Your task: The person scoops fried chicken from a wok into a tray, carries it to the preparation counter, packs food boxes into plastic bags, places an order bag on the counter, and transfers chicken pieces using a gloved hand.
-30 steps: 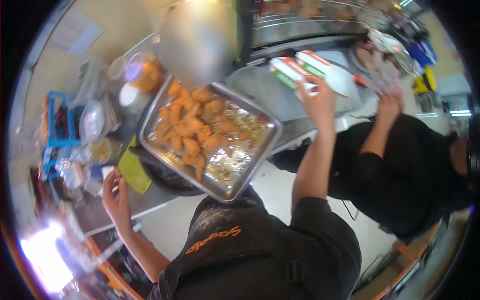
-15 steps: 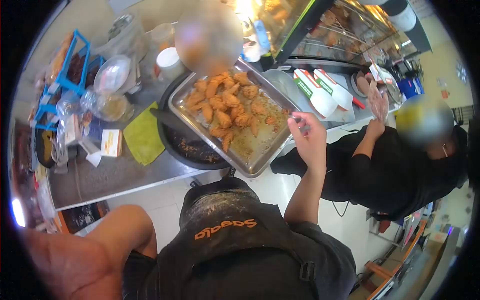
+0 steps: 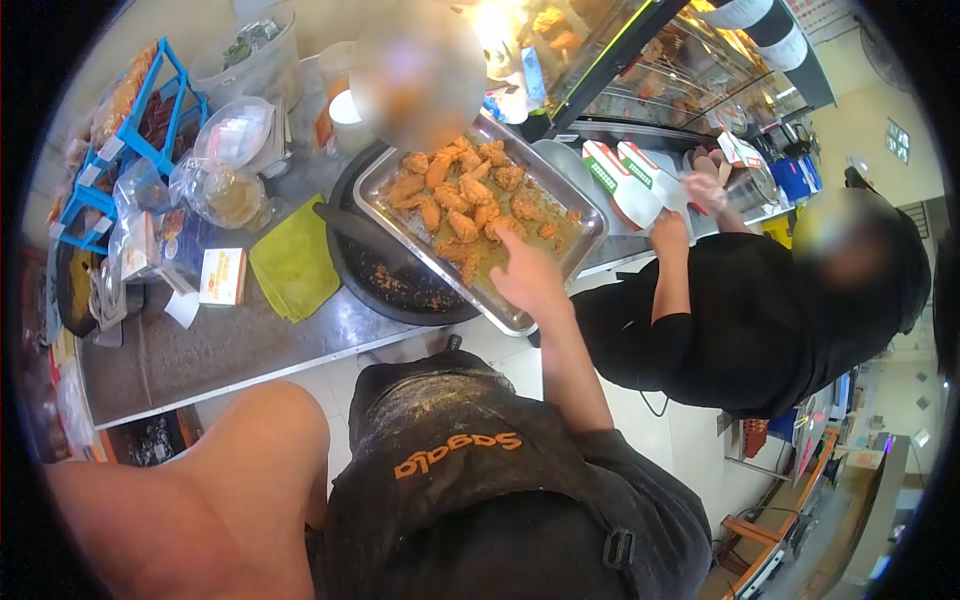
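Chicken (image 3: 462, 200), one heap, far-left half of tray (image 3: 588, 245), whose long axis runs far-left to near-right over the bench's (image 3: 200, 362) front edge; my right hand (image 3: 532, 278) nearer, thumb and index parted, my left out of view.

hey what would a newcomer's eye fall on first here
Probably the metal tray of fried pieces in the middle, with the right hand pointing into it. Next, perhaps, the lime cloth on the counter to its left, then the red-and-green-trimmed white cartons beyond it.
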Demonstrator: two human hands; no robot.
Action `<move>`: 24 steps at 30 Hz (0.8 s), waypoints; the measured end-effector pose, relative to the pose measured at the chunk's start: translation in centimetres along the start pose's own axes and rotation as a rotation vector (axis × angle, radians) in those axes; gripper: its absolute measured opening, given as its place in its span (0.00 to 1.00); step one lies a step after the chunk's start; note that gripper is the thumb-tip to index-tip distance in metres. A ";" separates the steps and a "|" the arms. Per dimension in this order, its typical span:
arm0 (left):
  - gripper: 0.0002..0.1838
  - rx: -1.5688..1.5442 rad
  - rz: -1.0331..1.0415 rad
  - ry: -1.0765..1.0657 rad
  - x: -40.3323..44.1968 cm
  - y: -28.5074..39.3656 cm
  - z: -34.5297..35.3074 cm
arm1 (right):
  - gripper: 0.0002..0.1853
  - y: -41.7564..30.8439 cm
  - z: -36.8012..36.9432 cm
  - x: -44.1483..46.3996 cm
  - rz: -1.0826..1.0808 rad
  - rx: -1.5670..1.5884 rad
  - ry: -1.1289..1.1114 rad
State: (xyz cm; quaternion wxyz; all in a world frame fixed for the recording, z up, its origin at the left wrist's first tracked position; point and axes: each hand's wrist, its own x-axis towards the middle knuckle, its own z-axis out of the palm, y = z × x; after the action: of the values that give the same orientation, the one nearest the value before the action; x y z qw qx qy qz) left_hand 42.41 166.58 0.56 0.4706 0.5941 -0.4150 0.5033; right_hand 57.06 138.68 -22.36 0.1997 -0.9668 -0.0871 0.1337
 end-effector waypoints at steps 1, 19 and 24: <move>0.22 -0.001 0.007 0.010 0.0 0.0 0.0 | 0.28 -1.1 -0.4 0.5 0.044 -0.050 -0.056; 0.21 0.726 -0.178 0.489 -3.8 -5.5 0.7 | 0.19 0.5 -2.4 -2.8 -0.030 0.195 0.031; 0.24 0.764 -0.577 0.369 -10.6 -4.8 0.2 | 0.17 2.8 -3.5 -1.4 -0.108 0.134 0.186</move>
State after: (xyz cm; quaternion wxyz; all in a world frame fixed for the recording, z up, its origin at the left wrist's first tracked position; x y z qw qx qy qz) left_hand 45.57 167.60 -10.58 0.4051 0.7153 0.0692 0.5652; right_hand 57.05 134.54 -20.10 0.2782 -0.9533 -0.1111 0.0380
